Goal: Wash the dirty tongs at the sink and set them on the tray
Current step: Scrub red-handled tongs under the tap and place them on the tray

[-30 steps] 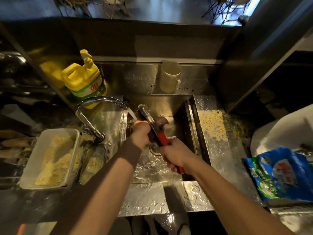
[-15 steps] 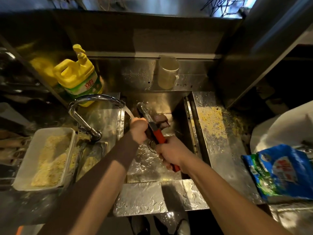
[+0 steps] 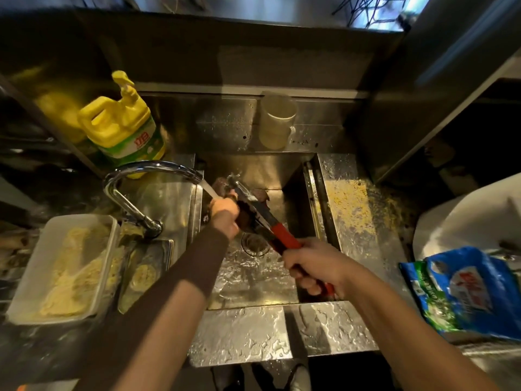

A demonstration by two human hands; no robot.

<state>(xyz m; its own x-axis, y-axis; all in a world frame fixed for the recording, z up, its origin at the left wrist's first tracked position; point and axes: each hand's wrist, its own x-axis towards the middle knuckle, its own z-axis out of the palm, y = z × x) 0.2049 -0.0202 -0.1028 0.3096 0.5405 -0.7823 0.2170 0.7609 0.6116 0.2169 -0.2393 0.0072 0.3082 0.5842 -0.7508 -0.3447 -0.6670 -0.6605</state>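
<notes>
The tongs point(image 3: 262, 218), metal with a red handle, slant over the steel sink point(image 3: 253, 167), tips near the tap's running water point(image 3: 210, 190). My right hand point(image 3: 313, 266) grips the red handle near its end. My left hand point(image 3: 225, 215) is curled round a dark scrub pad point(image 3: 260, 194) that wraps the metal arms. The pad hides part of the arms. A white tray point(image 3: 110, 230) with yellow scraps sits left of the sink, and a small metal tray point(image 3: 166, 249) lies beside it.
The curved tap point(image 3: 152, 167) arches in from the left. A yellow detergent jug point(image 3: 124, 128) and a pale cup point(image 3: 277, 119) stand behind the sink. Yellow crumbs point(image 3: 352, 207) cover the wet right counter. A blue bag point(image 3: 465, 289) lies at the right edge.
My right hand has slid back along the red handle towards its end, showing more red. My left hand has shifted slightly up the arms with the pad.
</notes>
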